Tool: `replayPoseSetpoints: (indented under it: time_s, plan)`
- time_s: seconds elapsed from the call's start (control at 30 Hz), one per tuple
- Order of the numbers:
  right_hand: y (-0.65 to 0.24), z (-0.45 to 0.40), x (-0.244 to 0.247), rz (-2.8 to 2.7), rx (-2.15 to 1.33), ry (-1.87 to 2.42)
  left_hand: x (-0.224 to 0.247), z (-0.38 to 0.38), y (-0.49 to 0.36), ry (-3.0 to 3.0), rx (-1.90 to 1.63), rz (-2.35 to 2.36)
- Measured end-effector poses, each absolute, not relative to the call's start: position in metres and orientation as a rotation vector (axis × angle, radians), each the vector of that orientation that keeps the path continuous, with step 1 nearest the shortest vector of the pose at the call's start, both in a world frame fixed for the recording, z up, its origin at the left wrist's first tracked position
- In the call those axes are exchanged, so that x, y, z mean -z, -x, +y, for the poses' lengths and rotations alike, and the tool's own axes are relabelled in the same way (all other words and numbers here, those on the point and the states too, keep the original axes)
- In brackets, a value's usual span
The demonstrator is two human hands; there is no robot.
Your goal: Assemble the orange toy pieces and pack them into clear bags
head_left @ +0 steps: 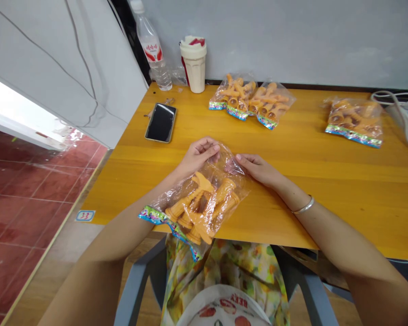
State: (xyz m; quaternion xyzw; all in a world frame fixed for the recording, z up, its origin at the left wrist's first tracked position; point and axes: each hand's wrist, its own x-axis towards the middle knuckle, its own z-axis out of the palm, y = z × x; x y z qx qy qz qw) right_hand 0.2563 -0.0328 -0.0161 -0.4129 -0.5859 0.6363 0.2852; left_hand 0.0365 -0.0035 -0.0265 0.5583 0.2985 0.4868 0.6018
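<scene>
A clear plastic bag [207, 208] of orange plastic pieces hangs over the front edge of the wooden table [326, 181]. Its blue-green printed strip points down and to the left. My left hand [202, 154] pinches the bag's far end between thumb and fingers. On the bag's far right corner, my right hand [255, 168] is closed, its fingertips partly behind the film. Several orange parts lie jumbled inside, some of them ribbed columns.
Two similar bags [236, 97] [270, 103] lie at the back, another bag [355, 120] at the right beside a white cable [406, 131]. A phone [161, 122], a water bottle [153, 50] and a cream cup [194, 65] stand or lie back left.
</scene>
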Motion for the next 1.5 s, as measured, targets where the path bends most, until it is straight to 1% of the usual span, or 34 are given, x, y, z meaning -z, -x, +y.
replayPoseSetpoints:
  time_s: [1.5]
  plan:
    - [-0.2566, -0.0329, 0.0160, -1.571, -1.702, 1.123, 0.0290, -0.0021, -0.0363, -1.302, -1.126, 0.710]
